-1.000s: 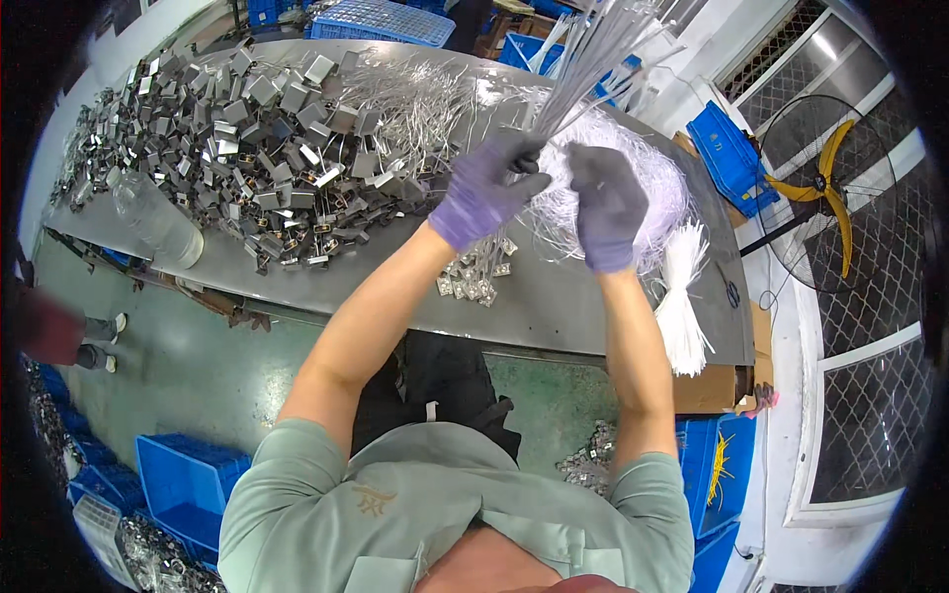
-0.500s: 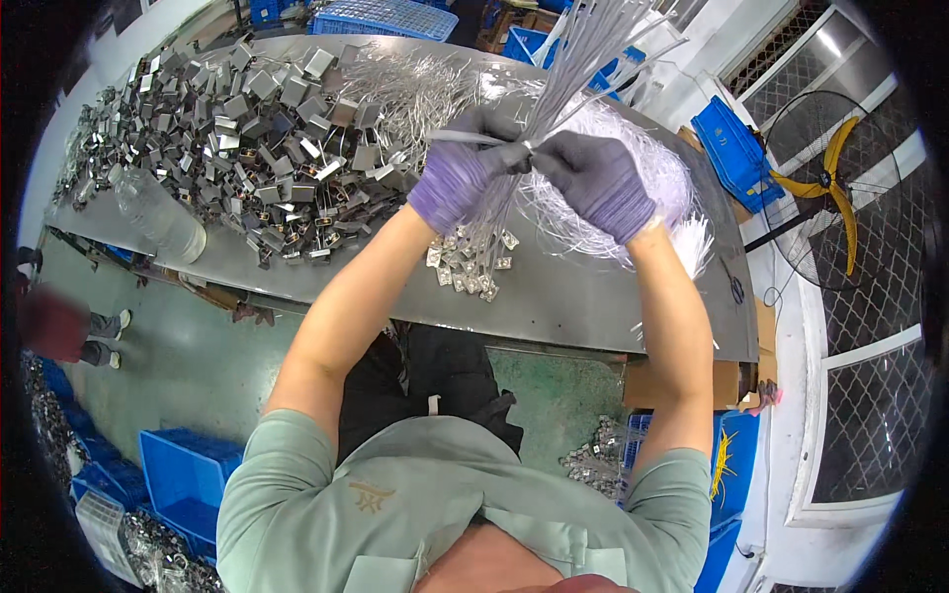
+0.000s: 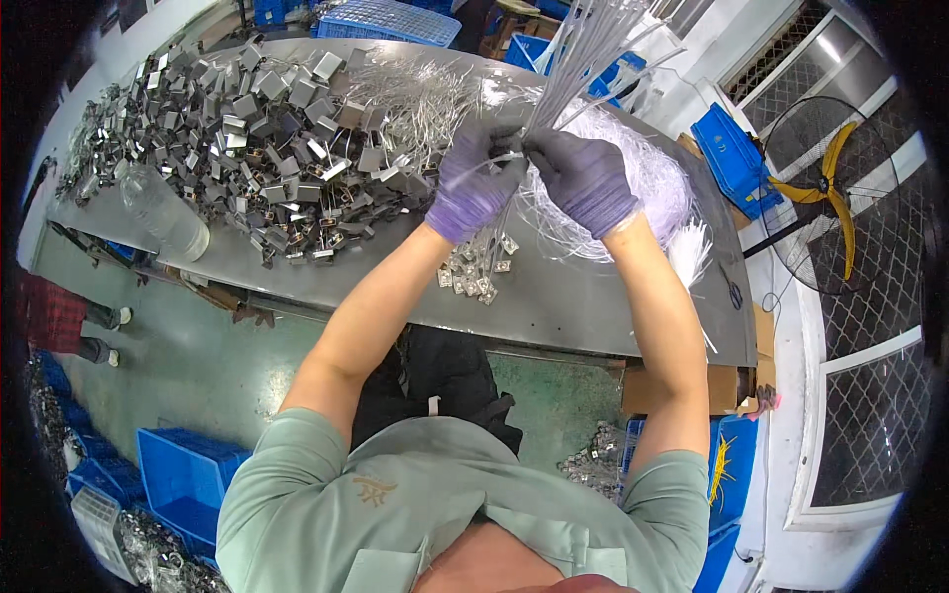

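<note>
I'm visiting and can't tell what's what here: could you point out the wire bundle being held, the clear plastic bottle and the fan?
Wire bundle point(image 3: 570, 84): head view, on its upper strands.
Clear plastic bottle point(image 3: 166, 217): head view, on its side.
Fan point(image 3: 825, 185): head view, on its hub.

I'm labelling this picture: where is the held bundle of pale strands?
In the head view, the bundle fans upward slightly right of centre from between the left hand and right hand, with small metal pieces below.
</note>
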Motion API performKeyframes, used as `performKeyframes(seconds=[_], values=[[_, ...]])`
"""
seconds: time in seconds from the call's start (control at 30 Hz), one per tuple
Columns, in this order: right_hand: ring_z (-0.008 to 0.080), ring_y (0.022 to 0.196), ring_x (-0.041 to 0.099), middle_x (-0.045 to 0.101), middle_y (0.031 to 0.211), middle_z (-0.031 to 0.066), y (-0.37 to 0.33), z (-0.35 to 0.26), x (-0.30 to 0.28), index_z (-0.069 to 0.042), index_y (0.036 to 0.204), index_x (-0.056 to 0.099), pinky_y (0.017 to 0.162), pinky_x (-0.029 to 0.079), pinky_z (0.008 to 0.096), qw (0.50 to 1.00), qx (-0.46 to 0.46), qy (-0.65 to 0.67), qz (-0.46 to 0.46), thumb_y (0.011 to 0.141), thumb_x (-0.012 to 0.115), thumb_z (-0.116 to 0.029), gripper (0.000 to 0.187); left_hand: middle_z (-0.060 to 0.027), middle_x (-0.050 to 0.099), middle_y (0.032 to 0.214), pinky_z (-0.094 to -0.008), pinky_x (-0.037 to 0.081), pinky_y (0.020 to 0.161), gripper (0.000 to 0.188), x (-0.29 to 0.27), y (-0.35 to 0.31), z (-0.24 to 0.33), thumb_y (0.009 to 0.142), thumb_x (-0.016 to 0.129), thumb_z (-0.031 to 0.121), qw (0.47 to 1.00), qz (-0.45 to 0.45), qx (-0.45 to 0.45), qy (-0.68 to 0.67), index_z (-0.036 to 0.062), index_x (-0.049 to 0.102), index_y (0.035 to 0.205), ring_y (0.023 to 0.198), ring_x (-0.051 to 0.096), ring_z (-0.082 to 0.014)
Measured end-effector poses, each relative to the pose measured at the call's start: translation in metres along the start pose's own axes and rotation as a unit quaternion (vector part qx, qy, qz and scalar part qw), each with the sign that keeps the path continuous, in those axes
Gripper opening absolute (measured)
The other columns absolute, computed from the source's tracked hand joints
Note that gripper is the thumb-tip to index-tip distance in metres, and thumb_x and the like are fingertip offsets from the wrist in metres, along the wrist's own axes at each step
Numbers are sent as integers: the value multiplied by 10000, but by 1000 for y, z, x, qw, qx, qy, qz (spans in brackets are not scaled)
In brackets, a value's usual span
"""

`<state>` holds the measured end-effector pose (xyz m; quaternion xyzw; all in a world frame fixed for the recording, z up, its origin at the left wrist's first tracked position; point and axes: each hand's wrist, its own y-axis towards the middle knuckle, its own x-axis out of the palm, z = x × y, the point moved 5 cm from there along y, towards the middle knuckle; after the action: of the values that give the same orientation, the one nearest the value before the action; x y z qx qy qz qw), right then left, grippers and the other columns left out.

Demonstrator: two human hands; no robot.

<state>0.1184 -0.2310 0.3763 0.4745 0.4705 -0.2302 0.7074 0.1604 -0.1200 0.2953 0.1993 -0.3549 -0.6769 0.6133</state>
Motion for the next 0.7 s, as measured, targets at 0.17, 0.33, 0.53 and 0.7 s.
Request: performKeyframes(seconds=[0.17, 0.33, 0.53, 0.7], values=[[316, 687, 632, 640, 750, 138, 1, 0, -4, -145, 1002, 631, 607, 505, 389, 999, 5, 41, -5, 823, 602, -222, 197, -81, 584, 868, -301, 475, 697, 247, 0, 1, 7, 768, 615, 36, 977, 59, 109, 176, 40, 551, 1007, 773, 582, -180], [268, 585, 617, 610, 639, 129, 8, -7, -35, -173, 1031, 649, 555, 487, 357, 996, 7, 69, 48, 831, 612, -217, 209, -107, 613, 838, -296, 475, 657, 184, 1, -2, 1, 806, 625, 98, 989, 128, 60, 52, 40, 574, 973, 727, 603, -205], [335, 668, 618, 641, 770, 157, 14, 7, -24, -152, 1037, 653, 635, 499, 389, 916, 194, 274, -220, 850, 566, -260, 233, -110, 621, 838, -292, 476, 649, 155, 0, 1, 6, 808, 663, 141, 994, 10, -59, -88, 28, 609, 900, 753, 604, -190], [267, 644, 626, 643, 738, 133, 9, 19, -14, -87, 949, 649, 627, 495, 360, 948, 144, 243, -144, 828, 589, -214, 186, -87, 625, 856, -251, 493, 698, 148, -11, 6, 22, 820, 647, 92, 971, -63, 162, 163, 42, 614, 956, 807, 602, -166]])
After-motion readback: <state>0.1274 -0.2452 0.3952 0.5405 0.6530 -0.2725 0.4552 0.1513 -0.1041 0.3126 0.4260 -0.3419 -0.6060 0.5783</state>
